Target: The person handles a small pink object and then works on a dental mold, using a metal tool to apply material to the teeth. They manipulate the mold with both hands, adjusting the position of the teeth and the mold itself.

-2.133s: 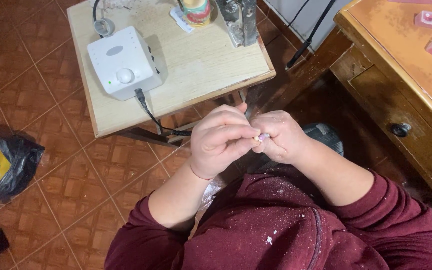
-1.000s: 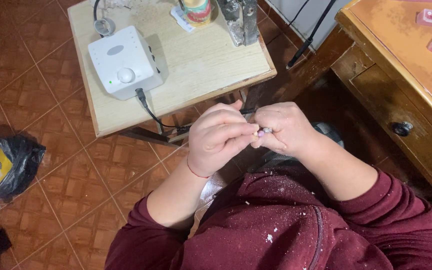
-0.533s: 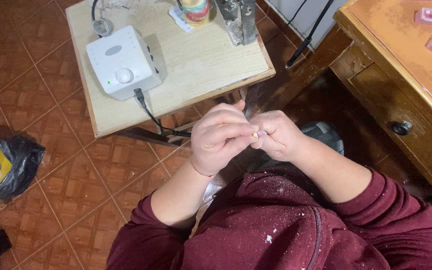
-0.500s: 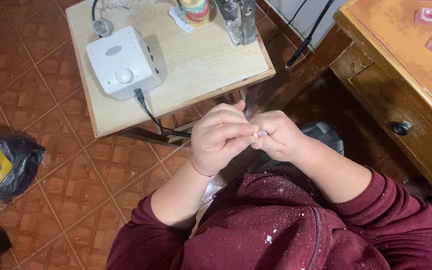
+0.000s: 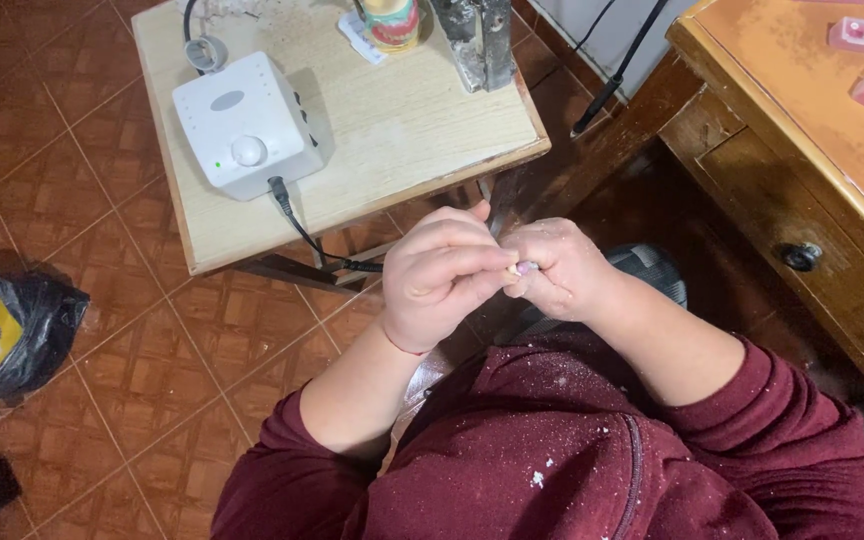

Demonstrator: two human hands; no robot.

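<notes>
Above terracotta floor tiles [image 5: 132, 350], a small pale piece [image 5: 520, 268] is pinched between the closed left hand [image 5: 439, 280] and right hand [image 5: 557, 268]; if pinch pressure slackens, it could be dropped and lost below.

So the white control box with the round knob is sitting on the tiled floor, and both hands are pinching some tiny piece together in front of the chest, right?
Not quite. The head view shows the white control box on the small wooden table, not on the tiled floor. The rest holds: the left hand and right hand pinch a tiny piece together.
</notes>
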